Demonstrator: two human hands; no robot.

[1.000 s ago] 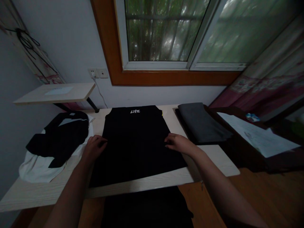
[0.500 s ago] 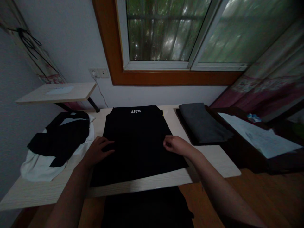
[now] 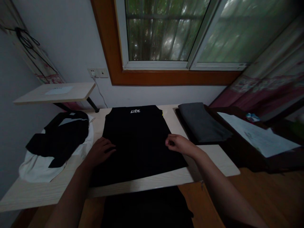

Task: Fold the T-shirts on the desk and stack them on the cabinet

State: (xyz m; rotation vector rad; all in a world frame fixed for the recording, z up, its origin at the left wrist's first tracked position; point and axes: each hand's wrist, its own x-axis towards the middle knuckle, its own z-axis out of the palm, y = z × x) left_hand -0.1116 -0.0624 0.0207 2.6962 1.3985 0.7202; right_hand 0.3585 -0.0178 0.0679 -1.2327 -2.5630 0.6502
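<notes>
A black T-shirt or similar top lies spread flat on the pale wooden table, with white printed lettering near its far edge. My left hand rests over the shirt's left side, palm down. Its fingers are stretched out and the thumb is a little apart. On the opposite side, my right hand is at the shirt's right edge. Its fingers are curled in towards the thumb, and whether cloth is pinched between them cannot be made out.
On the left lies a heap of black and white clothing, below a small raised shelf bearing paper. Folded grey cloth sits on something dark at the right. Further right is a large paper sheet. The table's near edge is close to me.
My right hand has shifted slightly to the right. The left hand's fingers have drawn a bit closer together and flatter. The shirt looks the same.
</notes>
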